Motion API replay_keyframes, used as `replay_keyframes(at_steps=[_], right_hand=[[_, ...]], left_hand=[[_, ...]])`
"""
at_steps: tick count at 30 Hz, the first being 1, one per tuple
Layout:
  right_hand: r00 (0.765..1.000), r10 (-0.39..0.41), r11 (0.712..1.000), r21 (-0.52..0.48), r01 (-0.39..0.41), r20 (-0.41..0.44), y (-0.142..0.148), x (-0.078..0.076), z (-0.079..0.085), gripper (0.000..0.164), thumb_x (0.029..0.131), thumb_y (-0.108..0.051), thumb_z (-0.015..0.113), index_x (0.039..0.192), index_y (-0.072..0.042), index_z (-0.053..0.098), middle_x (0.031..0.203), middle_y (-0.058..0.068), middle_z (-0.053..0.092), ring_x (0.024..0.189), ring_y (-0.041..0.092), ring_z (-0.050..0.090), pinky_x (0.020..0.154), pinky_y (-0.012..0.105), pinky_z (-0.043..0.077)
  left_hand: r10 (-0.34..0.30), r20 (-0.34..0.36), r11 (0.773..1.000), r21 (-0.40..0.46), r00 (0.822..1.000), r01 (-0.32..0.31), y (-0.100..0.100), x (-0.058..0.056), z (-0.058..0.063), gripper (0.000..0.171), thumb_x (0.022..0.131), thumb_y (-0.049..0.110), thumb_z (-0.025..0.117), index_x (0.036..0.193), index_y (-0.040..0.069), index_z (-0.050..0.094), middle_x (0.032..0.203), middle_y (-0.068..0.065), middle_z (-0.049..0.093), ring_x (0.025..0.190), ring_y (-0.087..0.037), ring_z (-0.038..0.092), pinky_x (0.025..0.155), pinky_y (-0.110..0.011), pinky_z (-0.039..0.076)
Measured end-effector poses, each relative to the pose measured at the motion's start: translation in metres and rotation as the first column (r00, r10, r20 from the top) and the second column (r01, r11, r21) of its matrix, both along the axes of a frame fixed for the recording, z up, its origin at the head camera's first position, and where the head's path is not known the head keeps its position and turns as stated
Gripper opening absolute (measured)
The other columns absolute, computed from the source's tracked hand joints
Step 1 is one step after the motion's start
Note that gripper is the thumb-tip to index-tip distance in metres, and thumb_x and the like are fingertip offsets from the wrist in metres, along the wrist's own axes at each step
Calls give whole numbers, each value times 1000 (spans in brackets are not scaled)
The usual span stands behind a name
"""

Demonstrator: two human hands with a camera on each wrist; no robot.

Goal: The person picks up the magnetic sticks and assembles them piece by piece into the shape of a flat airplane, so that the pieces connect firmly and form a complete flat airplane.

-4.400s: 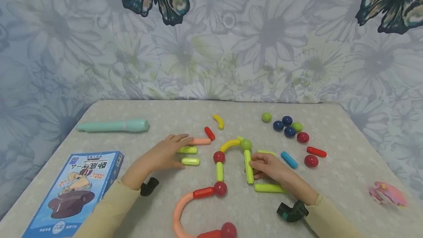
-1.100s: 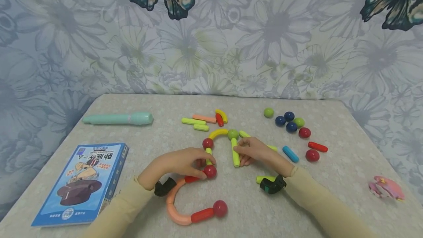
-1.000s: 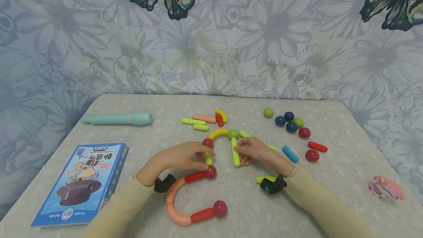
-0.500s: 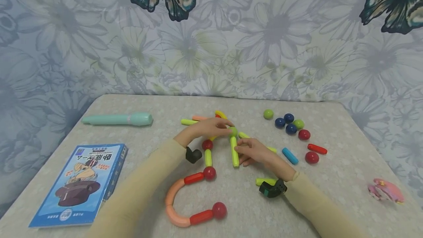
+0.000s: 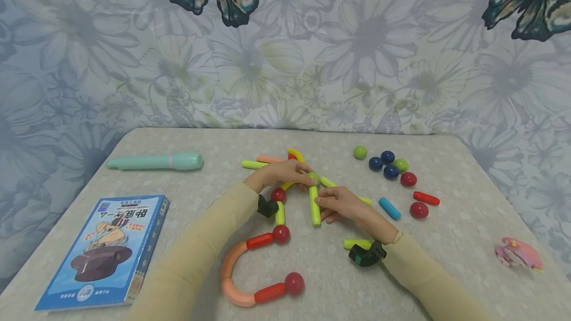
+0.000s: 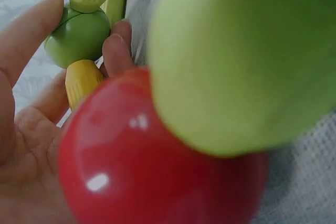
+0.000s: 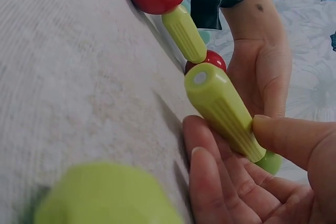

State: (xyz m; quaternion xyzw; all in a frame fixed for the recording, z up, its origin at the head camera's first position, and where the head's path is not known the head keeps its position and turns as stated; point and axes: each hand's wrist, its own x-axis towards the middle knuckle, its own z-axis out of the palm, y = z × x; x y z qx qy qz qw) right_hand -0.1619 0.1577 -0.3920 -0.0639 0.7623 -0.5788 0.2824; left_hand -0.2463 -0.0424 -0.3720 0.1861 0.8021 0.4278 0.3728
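My left hand (image 5: pixel 285 171) pinches the green ball (image 6: pixel 79 35) between thumb and fingers. My right hand (image 5: pixel 345 204) holds a long green magnetic rod (image 7: pixel 223 111), thumb on one side and fingers on the other; its far end meets that ball. A yellow curved rod (image 6: pixel 83 81) joins the ball to a red ball (image 5: pixel 278 195), partly behind the left hand. From there a short green rod (image 5: pixel 280 213) runs to another red ball (image 5: pixel 281 234). A red rod (image 5: pixel 260 240), orange curve (image 5: pixel 232 266), second red rod (image 5: pixel 269 293) and end ball (image 5: pixel 294 284) continue the chain.
Loose rods, including a green one (image 5: pixel 254 164), lie behind the left hand. Blue, green and red balls (image 5: pixel 391 171) sit back right, near a blue rod (image 5: pixel 390 208). A blue box (image 5: pixel 102 251), mint tube (image 5: pixel 156 161) and pink object (image 5: pixel 519 253) lie farther out.
The left hand pushed loose rods toward the back, then touched the chain near its short green rod, and moved up to the green ball. My right hand keeps its hold on the long green rod.
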Motion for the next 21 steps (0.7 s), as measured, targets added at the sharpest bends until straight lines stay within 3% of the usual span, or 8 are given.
replay_keyframes(at_steps=[7, 14, 21], right_hand=[[1000, -22, 1000, 14, 22, 2, -2, 1, 0, 38, 95, -14, 55, 123, 12, 51, 84, 9, 66, 67, 16, 63, 58, 27, 52], [1000, -12, 1000, 20, 13, -15, -2, 2, 1, 37, 94, -13, 56, 122, 11, 51, 84, 10, 66, 68, 18, 64, 59, 28, 52], [1000, -1, 1000, 13, 1, -10, -1, 2, 2, 37, 95, -14, 56, 122, 10, 52, 83, 9, 66, 67, 17, 63, 59, 28, 52]], left_hand=[[-28, 21, 999, -37, 999, 28, 0, -2, 2, 57, 85, 30, 70, 131, 4, 51, 95, -5, 67, 94, -15, 59, 95, -34, 36], [-44, 110, 999, -5, 993, 45, 0, -8, 2, 63, 84, 24, 71, 136, 0, 43, 96, -8, 66, 91, -17, 61, 92, -30, 38], [-71, 147, 997, 25, 987, 69, 0, -10, 1, 68, 85, 20, 70, 139, -3, 36, 98, -10, 65, 93, -18, 61, 90, -29, 41]])
